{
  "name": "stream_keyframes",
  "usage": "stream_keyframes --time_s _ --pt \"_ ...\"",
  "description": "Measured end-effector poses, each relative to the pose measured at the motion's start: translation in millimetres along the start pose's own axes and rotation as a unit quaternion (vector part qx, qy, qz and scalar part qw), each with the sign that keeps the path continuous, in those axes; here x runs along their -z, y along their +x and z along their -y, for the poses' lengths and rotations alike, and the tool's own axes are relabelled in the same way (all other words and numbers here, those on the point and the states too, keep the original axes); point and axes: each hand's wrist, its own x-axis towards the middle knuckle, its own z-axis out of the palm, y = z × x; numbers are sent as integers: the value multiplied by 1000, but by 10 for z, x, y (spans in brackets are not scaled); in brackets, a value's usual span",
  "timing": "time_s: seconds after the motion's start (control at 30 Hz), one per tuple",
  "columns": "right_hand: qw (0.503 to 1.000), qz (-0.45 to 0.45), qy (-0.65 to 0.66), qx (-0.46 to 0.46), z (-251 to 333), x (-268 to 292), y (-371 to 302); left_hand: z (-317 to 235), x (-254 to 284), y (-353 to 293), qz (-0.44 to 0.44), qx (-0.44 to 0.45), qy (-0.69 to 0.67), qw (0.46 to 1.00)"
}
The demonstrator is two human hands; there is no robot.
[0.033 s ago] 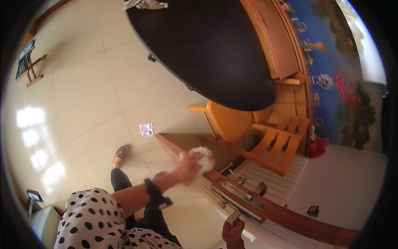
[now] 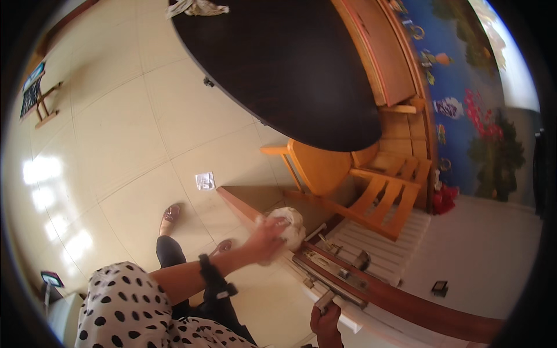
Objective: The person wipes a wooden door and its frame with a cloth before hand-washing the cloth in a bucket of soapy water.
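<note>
While the left hand presses a crumpled white cloth on the door edge, the right hand clasps a handle. Pushing could swing the door, slipping the cloth.

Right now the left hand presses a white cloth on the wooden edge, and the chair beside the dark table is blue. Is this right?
Not quite. The head view shows the chair is orange wood, not blue. The left hand does press the white cloth on the wooden edge, beside the dark table.
</note>
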Motion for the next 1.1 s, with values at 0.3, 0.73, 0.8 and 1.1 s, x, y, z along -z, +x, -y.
stream_keyframes --time_s 0.3,0.73,0.8,1.1 --pt "994 -80 -34 70 209 -47 -115 -577 912 247 253 253 -55 932" --pt "942 -319 -64 84 380 -494 -88 -2563 657 347 151 -281 -70 945" --pt "918 -381 -71 91 389 -617 -72 -2122 755 155 116 -263 45 957" --pt "878 -438 -133 -142 477 -1139 -163 -3874 1097 -80 112 -444 -56 887"
